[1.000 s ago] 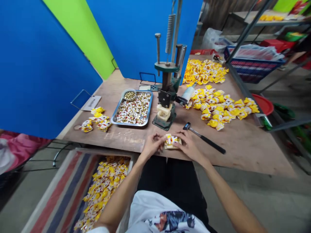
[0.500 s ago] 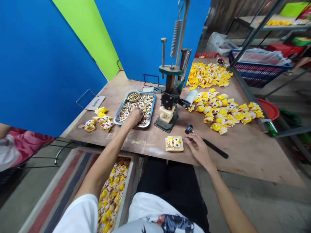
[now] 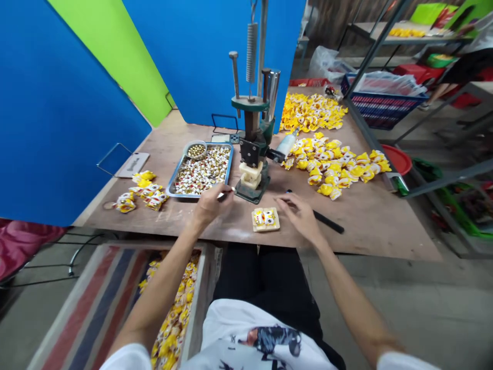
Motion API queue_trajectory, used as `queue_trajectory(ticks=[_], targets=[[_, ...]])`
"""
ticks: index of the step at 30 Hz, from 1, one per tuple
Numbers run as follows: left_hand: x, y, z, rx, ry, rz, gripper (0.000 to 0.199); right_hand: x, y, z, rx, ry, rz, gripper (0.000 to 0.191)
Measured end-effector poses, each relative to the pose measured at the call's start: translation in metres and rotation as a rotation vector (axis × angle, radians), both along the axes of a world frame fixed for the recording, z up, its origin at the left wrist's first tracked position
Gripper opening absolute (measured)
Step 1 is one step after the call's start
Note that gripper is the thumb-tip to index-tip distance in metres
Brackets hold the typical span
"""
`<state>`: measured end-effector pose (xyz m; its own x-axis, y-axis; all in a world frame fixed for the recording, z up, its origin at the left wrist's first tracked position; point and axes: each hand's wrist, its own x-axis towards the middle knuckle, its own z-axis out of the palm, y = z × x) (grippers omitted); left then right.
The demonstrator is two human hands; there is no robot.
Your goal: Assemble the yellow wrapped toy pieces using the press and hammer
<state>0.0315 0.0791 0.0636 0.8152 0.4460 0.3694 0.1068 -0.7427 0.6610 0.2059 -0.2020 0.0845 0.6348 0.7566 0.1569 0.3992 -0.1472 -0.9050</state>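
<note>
My left hand (image 3: 212,204) is raised off the tray's near right corner, its fingers pinched on a small white piece (image 3: 232,189). A shallow metal tray (image 3: 177,174) holds many small white, red and gold pieces. In front of me lies a cream block (image 3: 254,226) bearing a yellow-and-white toy face piece (image 3: 265,218). Just right of the block hovers my right hand (image 3: 300,213), fingers loosely bent and apart, with nothing visible in them. A black-handled hammer (image 3: 327,221) lies partly hidden behind that hand.
A green hand press (image 3: 252,192) with cream dies stands behind the block. Yellow-and-white toy pieces (image 3: 335,164) are heaped at right, several more (image 3: 144,192) at left. A small bowl of gold beads (image 3: 196,150) sits in the tray. Blue panels (image 3: 215,61) rise behind.
My left hand has come out of the tray toward the right, now with a small white piece in its fingertips. My right hand stays beside the block. The whole view has shifted.
</note>
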Motion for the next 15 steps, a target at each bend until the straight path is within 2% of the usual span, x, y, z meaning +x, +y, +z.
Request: queue_trajectory(ticks=[3,5,7,11,13,15], targets=[[0.002,-0.051,-0.001,-0.103,-0.033,-0.205,0.011,-0.005,0.028,0.011,-0.013,0.013,0.156,0.033],[0.005,-0.068,-0.008,-0.141,-0.038,-0.29,0.011,-0.006,0.04,0.007,-0.03,0.02,0.222,0.031],[0.007,-0.074,-0.019,-0.146,-0.063,-0.332,0.013,-0.004,0.044,-0.003,-0.063,0.09,0.25,0.033],[0.012,-0.074,-0.041,-0.209,-0.171,-0.327,0.015,0.007,0.042,-0.024,-0.133,0.216,0.272,0.044],[0.015,-0.077,-0.046,-0.32,-0.181,-0.263,0.018,0.012,0.041,-0.03,-0.134,0.232,0.286,0.046],[0.016,-0.081,-0.046,-0.501,-0.131,-0.171,0.028,0.017,0.042,-0.032,-0.137,0.273,0.312,0.047]])
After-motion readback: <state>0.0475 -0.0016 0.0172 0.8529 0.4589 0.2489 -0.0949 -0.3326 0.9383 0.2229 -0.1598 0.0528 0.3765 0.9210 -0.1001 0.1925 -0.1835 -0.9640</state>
